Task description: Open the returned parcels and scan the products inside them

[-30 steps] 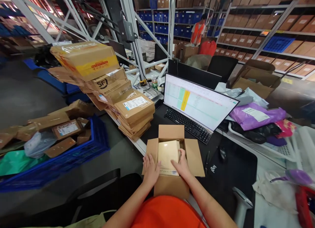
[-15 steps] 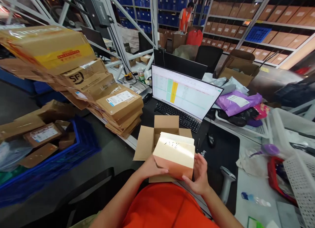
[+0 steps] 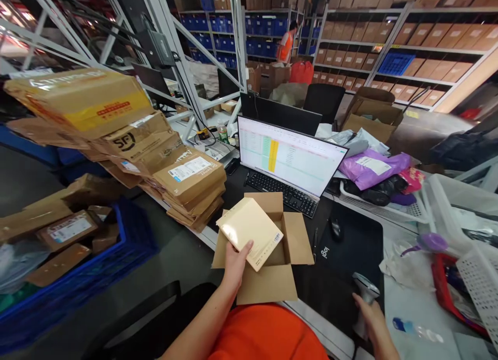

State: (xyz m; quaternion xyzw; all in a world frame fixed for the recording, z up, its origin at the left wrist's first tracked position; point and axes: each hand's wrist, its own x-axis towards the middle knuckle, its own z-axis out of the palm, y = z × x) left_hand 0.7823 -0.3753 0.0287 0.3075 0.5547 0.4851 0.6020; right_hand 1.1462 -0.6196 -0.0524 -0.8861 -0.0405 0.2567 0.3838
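My left hand (image 3: 235,264) grips a flat cream-coloured box (image 3: 249,230) by its near edge, thumb on top. A small barcode shows at the box's right corner. Beneath it stands an open cardboard carton (image 3: 268,285) with its flaps spread; the cream box hides part of its inside. On the right, my right hand (image 3: 371,316) is closed around the handle of a grey barcode scanner (image 3: 366,286), which rests at the near end of the black desk mat (image 3: 356,251).
A monitor (image 3: 288,150) and keyboard (image 3: 280,189) stand behind the carton. Cardboard parcels (image 3: 187,176) are stacked at left, above a blue crate (image 3: 136,246). A mouse (image 3: 335,229), a purple package (image 3: 373,165) and white baskets (image 3: 447,194) are at right. A person (image 3: 286,46) stands far back.
The cream box has turned and moved left, now in my left hand alone, with its barcode face up. My right hand has let go of it and moved right to the scanner.
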